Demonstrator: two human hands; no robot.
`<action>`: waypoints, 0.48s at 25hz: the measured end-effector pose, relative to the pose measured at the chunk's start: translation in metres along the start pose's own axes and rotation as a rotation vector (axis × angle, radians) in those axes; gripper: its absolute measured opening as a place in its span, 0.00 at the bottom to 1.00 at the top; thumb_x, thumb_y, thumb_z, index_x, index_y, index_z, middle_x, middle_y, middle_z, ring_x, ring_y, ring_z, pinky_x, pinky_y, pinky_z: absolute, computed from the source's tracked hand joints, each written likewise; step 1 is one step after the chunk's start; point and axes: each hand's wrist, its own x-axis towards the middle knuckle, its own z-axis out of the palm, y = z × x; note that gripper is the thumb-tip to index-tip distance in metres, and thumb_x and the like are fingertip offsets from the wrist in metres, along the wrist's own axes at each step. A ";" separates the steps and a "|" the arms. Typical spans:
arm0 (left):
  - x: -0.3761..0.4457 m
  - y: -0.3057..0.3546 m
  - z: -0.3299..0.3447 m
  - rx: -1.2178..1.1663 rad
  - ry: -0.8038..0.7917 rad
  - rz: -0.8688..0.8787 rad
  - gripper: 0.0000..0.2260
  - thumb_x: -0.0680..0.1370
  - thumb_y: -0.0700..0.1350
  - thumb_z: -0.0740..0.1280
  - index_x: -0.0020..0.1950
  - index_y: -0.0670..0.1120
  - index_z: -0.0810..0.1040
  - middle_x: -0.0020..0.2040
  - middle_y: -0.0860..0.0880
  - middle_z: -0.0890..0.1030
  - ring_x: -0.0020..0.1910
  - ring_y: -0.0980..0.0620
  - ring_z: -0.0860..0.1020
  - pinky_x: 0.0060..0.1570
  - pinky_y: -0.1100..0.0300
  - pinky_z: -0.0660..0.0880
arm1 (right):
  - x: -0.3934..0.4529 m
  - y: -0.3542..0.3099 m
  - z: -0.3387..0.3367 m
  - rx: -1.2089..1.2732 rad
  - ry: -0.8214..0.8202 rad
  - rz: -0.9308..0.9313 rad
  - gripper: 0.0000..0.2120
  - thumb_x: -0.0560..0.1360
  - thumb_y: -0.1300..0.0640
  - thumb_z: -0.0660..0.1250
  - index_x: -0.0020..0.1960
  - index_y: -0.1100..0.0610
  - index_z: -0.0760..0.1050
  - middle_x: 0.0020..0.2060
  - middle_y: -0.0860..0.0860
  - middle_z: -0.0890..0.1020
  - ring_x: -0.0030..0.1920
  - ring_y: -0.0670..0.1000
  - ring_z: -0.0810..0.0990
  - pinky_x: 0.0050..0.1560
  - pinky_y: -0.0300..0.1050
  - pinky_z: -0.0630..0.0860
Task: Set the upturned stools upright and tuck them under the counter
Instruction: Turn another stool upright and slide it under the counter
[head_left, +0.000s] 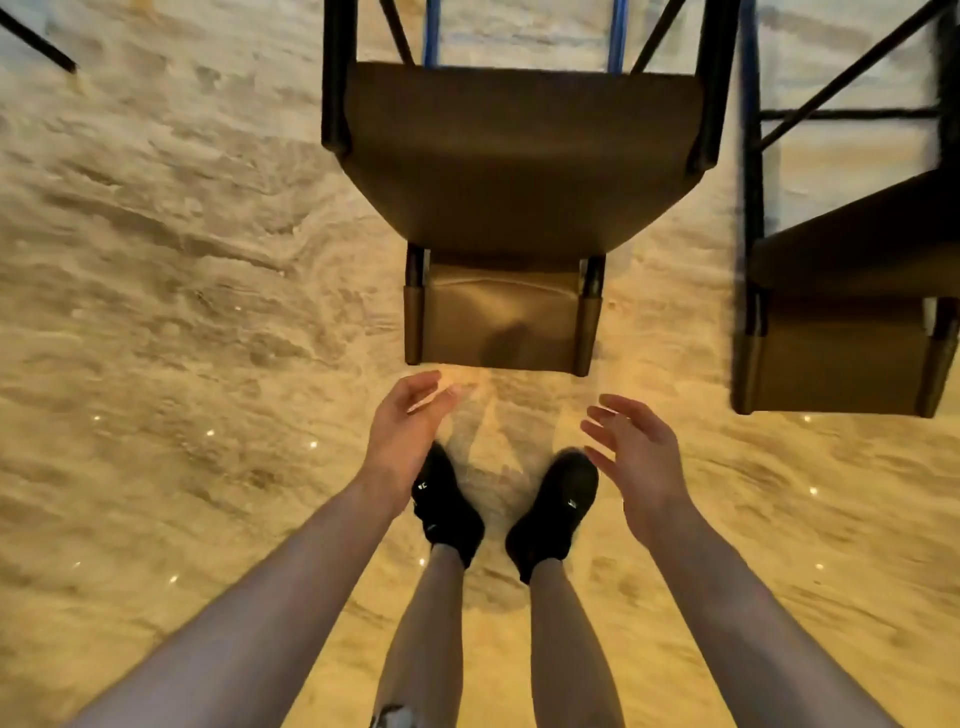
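Observation:
A brown padded stool (519, 166) with a low backrest (501, 325) and black metal legs stands upright right in front of me, seat up, backrest toward me. My left hand (402, 434) and my right hand (636, 460) hover just short of the backrest, palms facing each other, fingers spread and relaxed, holding nothing and touching nothing. A second brown stool (852, 270) of the same kind stands upright at the right edge, partly cut off.
The floor (182, 312) is glossy beige marble with light reflections. My two feet in black shoes (506, 506) stand close behind the near stool. A thin black leg (39, 44) of another piece of furniture crosses the top left corner.

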 end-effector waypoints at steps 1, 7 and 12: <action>0.007 -0.016 0.003 0.022 -0.015 -0.029 0.11 0.75 0.48 0.75 0.56 0.53 0.80 0.59 0.53 0.80 0.55 0.60 0.78 0.58 0.60 0.74 | 0.012 0.011 0.002 -0.019 0.011 0.024 0.09 0.81 0.63 0.62 0.56 0.54 0.78 0.51 0.52 0.83 0.53 0.51 0.82 0.58 0.50 0.78; 0.063 -0.065 0.006 0.142 -0.033 -0.099 0.23 0.73 0.49 0.76 0.67 0.51 0.76 0.64 0.54 0.74 0.62 0.54 0.75 0.47 0.68 0.71 | 0.080 0.041 0.005 -0.118 0.032 0.059 0.08 0.80 0.64 0.63 0.56 0.56 0.77 0.53 0.56 0.82 0.53 0.54 0.81 0.57 0.51 0.77; 0.165 -0.091 0.006 0.203 0.022 -0.022 0.23 0.74 0.50 0.75 0.67 0.50 0.75 0.61 0.53 0.76 0.56 0.55 0.77 0.46 0.65 0.70 | 0.176 0.050 0.018 -0.284 0.001 0.003 0.12 0.80 0.63 0.63 0.63 0.59 0.75 0.54 0.59 0.80 0.59 0.61 0.79 0.63 0.59 0.74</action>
